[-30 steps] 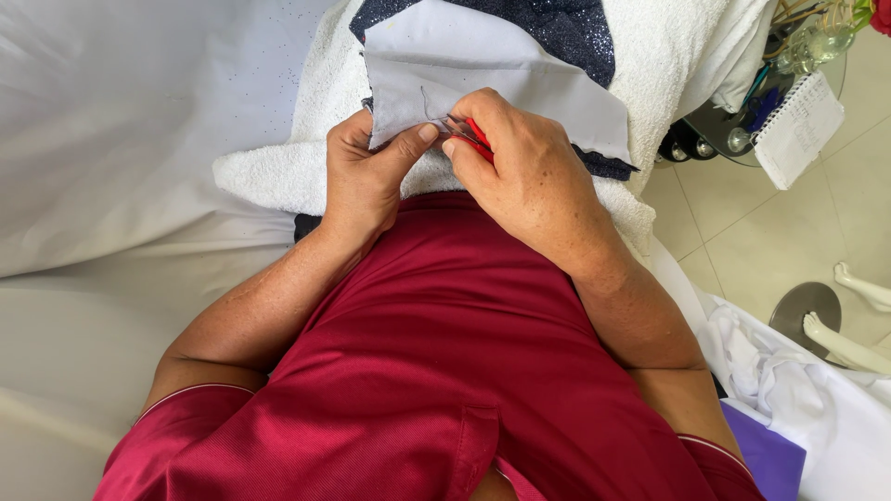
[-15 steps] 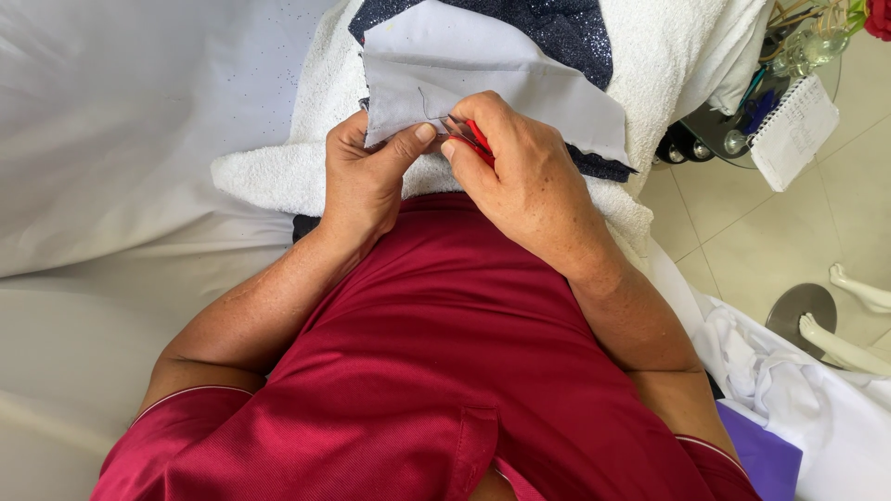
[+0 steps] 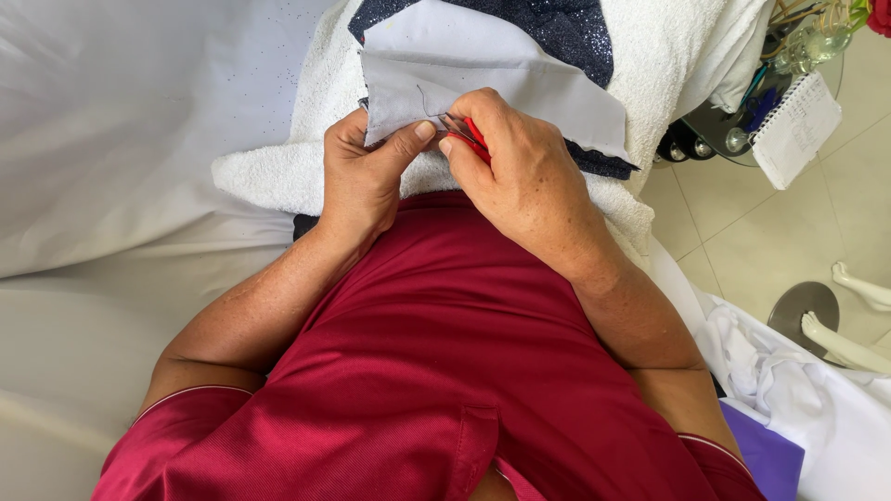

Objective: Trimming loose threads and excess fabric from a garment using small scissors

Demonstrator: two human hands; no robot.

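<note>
While our left hand pinches the grey cloth taut at its near edge on the white towel | right hand grips small red-handled snips at a loose thread, steadying the cut.

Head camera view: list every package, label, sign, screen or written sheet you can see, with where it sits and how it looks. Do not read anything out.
Spiral notepad: upper right, leaning against a round dark side table; white rectangular page with faint handwritten lines, wire binding along its upper edge.
No packages, labels, signs or screens show elsewhere; the grey fabric under the left hand and right hand bears no tag or print.
</note>
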